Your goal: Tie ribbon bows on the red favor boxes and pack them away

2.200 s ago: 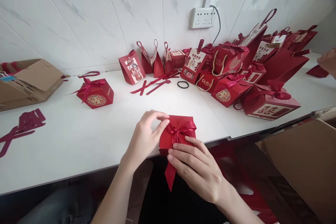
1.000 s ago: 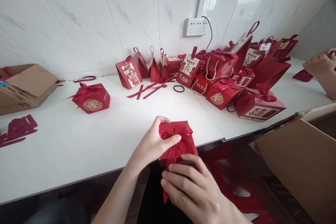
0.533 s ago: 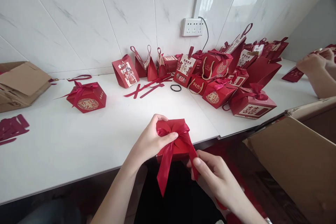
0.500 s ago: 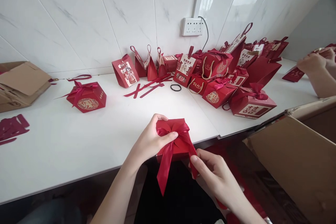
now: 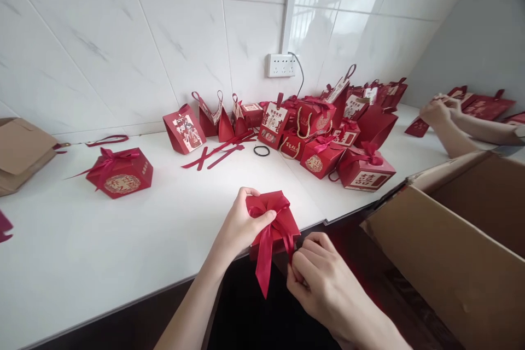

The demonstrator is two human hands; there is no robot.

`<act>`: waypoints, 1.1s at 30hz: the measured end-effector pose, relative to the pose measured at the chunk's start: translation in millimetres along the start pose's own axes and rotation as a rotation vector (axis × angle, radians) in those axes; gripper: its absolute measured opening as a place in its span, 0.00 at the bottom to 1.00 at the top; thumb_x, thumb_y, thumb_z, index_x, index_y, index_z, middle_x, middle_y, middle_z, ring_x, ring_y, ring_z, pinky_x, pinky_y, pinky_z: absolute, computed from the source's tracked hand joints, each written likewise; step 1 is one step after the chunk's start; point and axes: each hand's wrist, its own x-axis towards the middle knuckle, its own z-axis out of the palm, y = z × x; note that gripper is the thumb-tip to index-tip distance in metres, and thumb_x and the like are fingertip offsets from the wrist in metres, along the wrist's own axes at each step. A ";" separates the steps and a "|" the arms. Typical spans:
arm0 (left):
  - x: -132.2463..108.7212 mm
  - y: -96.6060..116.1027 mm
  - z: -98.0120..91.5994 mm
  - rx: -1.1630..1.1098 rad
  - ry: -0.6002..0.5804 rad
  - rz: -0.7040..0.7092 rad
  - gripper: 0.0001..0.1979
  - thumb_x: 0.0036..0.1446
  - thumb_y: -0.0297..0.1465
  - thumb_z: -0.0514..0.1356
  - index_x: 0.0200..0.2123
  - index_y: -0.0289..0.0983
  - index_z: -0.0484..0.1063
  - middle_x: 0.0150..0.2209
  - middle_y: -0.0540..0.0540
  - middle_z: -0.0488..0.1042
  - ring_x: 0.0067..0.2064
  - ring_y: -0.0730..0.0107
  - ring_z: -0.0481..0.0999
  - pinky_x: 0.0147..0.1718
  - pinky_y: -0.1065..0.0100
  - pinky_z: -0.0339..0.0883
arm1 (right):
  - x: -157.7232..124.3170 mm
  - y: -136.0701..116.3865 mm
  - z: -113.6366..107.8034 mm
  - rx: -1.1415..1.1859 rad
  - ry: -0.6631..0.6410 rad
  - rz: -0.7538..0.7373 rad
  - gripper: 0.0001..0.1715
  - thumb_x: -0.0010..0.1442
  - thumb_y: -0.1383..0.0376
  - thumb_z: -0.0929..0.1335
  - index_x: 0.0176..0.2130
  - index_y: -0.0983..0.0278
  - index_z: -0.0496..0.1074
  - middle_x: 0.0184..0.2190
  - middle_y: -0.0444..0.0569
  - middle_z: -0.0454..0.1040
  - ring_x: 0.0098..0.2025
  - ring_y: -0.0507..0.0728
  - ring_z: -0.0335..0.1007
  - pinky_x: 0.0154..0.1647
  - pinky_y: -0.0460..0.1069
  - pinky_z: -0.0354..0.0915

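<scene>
A red gift box (image 5: 294,223) sits at the table's front edge, a shiny red ribbon (image 5: 266,262) tied in a bow on its top. My left hand (image 5: 246,221) grips the box from its left side, thumb pressed on the bow's knot. One ribbon tail hangs free over the front of the box. The other tail runs down to my right hand (image 5: 314,270), whose curled fingers pinch it beside the box's front right corner. The fingertips of my right hand are partly hidden.
A bowed hexagonal box (image 5: 123,175) stands on the white table (image 5: 164,229) at left. Loose ribbon strips (image 5: 223,154), a black ring (image 5: 261,150) and several red boxes (image 5: 322,158) lie behind. Right are an open cardboard carton (image 5: 443,251) and another person's hands (image 5: 438,109).
My right hand has turned over, back upward, and shifted slightly left along the ribbon tail. My left hand keeps its hold on the box. The camera view has swung to the right.
</scene>
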 end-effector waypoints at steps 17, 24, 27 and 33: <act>45.8 26.2 21.5 0.061 -0.136 0.030 0.23 0.41 0.42 0.59 0.39 0.39 0.54 0.24 0.50 0.72 0.25 0.61 0.73 0.29 0.61 0.67 | 15.0 29.0 18.9 -0.324 -0.326 0.160 0.02 0.42 0.71 0.63 0.22 0.65 0.64 0.18 0.46 0.69 0.20 0.50 0.59 0.35 0.48 0.57; 67.1 18.1 28.6 0.143 0.049 0.099 0.32 0.31 0.52 0.58 0.37 0.37 0.58 0.45 0.35 0.67 0.49 0.49 0.70 0.48 0.54 0.64 | 27.8 52.6 25.4 -0.382 -0.463 0.167 0.03 0.45 0.67 0.65 0.23 0.66 0.69 0.20 0.48 0.74 0.17 0.49 0.56 0.34 0.48 0.56; 76.2 16.5 31.7 0.121 -0.001 0.062 0.34 0.30 0.52 0.59 0.39 0.37 0.57 0.45 0.35 0.67 0.48 0.49 0.71 0.47 0.55 0.65 | 28.6 65.6 32.7 -0.398 -0.495 0.115 0.08 0.49 0.64 0.67 0.22 0.65 0.68 0.17 0.44 0.71 0.15 0.48 0.51 0.32 0.48 0.55; 75.6 13.8 30.6 0.097 -0.022 0.046 0.32 0.33 0.47 0.64 0.39 0.37 0.58 0.42 0.37 0.70 0.43 0.51 0.74 0.40 0.56 0.68 | 4.1 89.2 63.7 -0.436 -0.208 -0.057 0.17 0.55 0.67 0.63 0.17 0.65 0.60 0.10 0.40 0.60 0.13 0.47 0.43 0.27 0.47 0.53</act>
